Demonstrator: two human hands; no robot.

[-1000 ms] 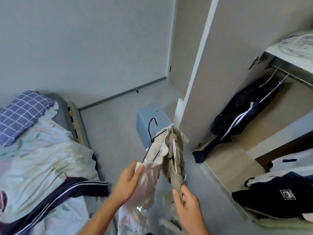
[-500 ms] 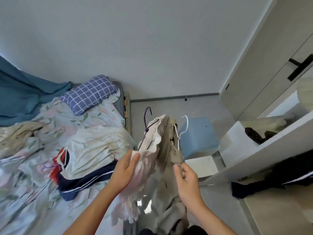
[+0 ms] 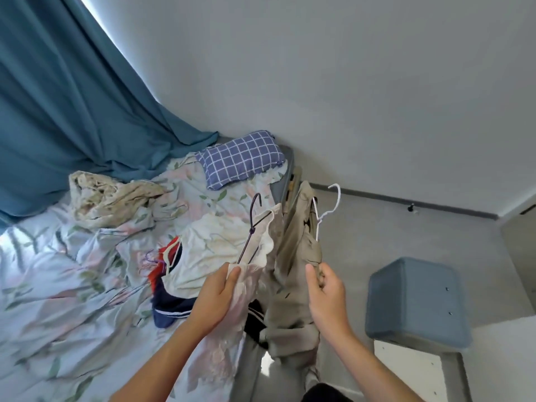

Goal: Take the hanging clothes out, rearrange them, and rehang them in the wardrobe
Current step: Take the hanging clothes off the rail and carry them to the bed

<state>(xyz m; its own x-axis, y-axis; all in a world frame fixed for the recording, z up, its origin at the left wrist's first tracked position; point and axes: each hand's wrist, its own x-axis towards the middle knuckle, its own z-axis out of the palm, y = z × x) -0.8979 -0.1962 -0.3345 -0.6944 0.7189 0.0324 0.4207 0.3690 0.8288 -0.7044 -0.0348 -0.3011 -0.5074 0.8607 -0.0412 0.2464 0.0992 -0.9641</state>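
Note:
My left hand (image 3: 216, 294) grips a white frilly garment (image 3: 262, 242) that hangs on a dark wire hanger (image 3: 253, 226). Beside it, my right hand (image 3: 326, 295) pinches a beige garment (image 3: 293, 256) on a white wire hanger (image 3: 326, 210). Both pieces are held up over the bed's edge, hooks pointing upward. A cream top (image 3: 211, 242) and a navy, red and white striped garment (image 3: 166, 309) lie on the bed (image 3: 58, 285). The wardrobe is out of view.
A blue checked pillow (image 3: 240, 159) lies at the bed's head, with a crumpled patterned cloth (image 3: 113, 198) and a teal curtain (image 3: 58, 111) to the left. A blue stool (image 3: 417, 300) stands on the grey floor at the right, next to a white panel (image 3: 412, 369).
The view has swung left from the wardrobe to the bed. Both hands keep hold of the same two hangered garments, now over the bed's edge.

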